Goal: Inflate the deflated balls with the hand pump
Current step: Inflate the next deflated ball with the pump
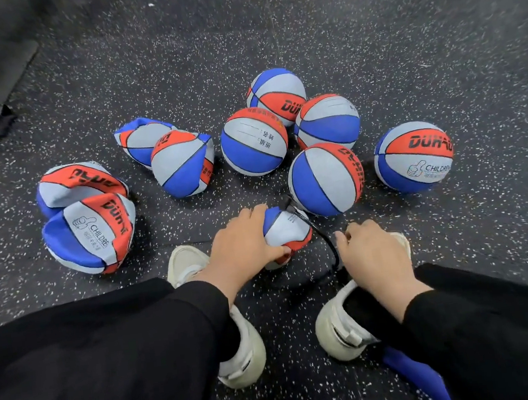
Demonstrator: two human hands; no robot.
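Flat ball (287, 230): on the speckled floor (369, 39), between the two shoes and just ahead of them; blue, grey and red panels, creased and collapsed. All places below are given from this ball.

Hose (327, 245): black, its end plugged into the ball's top at a small black fitting, then running down the ball's right side and curving toward the right hand.

Left hand (244, 238): laid over the ball's left side, fingers curled across its top, thumb tucked under its near edge; grasping the ball.

Right hand (375, 253): just right of the ball, apart from it, back of hand up, fingers bent downward over something at the hose's near end. What it holds is hidden beneath the hand; whether it is clenched cannot be told.

Pump (417, 376): a blue length showing near the right sleeve, well behind the ball; mostly hidden.

Round balls (326, 179): five, same colours, behind and to the right; the nearest is just beyond the ball and the hose fitting.

Other flat balls (88, 233): four, behind and to the left, well apart from the ball.

Shoes (240, 350): white, one either side, nearer the person.

Sleeves (108, 349): black, both arms.
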